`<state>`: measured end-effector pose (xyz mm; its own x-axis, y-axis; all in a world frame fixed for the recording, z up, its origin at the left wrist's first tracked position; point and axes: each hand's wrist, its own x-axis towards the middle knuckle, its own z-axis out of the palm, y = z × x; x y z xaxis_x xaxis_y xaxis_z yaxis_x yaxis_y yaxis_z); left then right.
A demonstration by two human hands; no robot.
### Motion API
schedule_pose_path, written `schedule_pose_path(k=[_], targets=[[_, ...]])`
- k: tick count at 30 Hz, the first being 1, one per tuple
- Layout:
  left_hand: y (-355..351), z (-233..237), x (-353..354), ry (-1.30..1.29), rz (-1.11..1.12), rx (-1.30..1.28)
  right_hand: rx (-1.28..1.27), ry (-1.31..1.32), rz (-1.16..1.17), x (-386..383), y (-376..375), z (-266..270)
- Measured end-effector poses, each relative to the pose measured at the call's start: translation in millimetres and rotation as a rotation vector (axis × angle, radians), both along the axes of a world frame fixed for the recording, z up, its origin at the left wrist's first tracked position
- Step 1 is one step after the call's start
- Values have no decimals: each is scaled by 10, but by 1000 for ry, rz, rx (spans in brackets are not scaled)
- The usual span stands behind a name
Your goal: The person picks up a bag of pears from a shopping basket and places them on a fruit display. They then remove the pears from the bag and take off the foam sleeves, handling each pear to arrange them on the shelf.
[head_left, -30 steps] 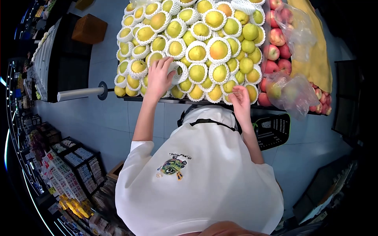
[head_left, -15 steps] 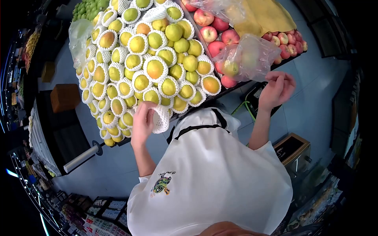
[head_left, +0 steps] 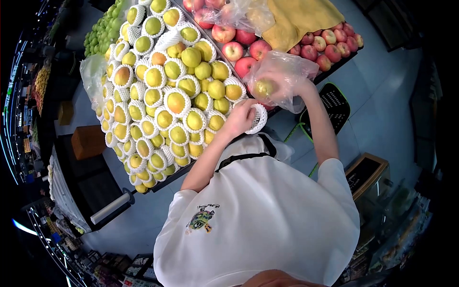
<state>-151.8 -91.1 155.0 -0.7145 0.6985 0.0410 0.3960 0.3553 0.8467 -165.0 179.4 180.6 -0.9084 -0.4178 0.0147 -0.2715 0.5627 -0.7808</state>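
My left hand (head_left: 241,117) is closed on a white foam net (head_left: 258,119), near the front right edge of the yellow-green pears (head_left: 195,120), many of them in foam nets. My right hand (head_left: 289,85) is partly behind a clear plastic bag (head_left: 284,71), and its fingers are blurred through the plastic. One yellow-green fruit (head_left: 264,88) shows through the bag. The bag lies over the front of the red apples (head_left: 233,51).
A yellow cloth (head_left: 301,19) covers part of the apples. Green fruit (head_left: 103,33) and another clear bag (head_left: 93,74) are at the left. A black basket (head_left: 330,107) with a green rim stands beyond my right forearm. A roller (head_left: 111,206) juts out at lower left.
My left hand has moved right with the foam net, towards the bag. My right hand has moved left from beside the bag to the bag itself. The view has shifted slightly.
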Motion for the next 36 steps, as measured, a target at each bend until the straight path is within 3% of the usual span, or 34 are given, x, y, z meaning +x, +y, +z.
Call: schedule_pose_path(k=[6, 11, 14, 16, 19, 21, 22, 24, 28, 31, 32, 33, 34, 36], targets=[[149, -34, 54, -56, 49, 30, 220, 139, 23, -165, -87, -291], [168, -59, 64, -162, 63, 10, 211, 185, 52, -178, 2, -218], [176, -63, 72, -196, 137, -10, 177, 69, 80, 27, 124, 423], [182, -19, 61, -273, 159, -1, 258, -246, -268, 270, 185, 828], [203, -32, 65, -218, 186, -12, 313, -161, -281, 398, 518, 817], [186, -135, 95, -161, 205, 22, 226, 101, -243, 559, 681, 1022], [179, -140, 103, -100, 224, 56, 229, 99, -246, 682, 752, 1074], [122, -84, 134, -115, 211, 71, 82, 45, -478, 969, 821, 1177], [-49, 186, 203, -309, 123, 117, -177, 0, -617, 1340, 558, 1459], [-117, 276, 282, -405, 96, 222, -856, -41, -365, 1387, 365, 1298], [-164, 294, 287, -485, 74, 266, -856, -41, -372, 1342, 263, 1145], [-228, 169, 316, -676, 83, 340, -1025, -81, -251, 1276, 124, 1008], [-224, 247, 342, -677, 87, 340, -1190, -124, -122, 1221, -23, 937], [-225, 418, 400, -1265, 333, 684, -1235, -230, -155, 1168, -337, 942]])
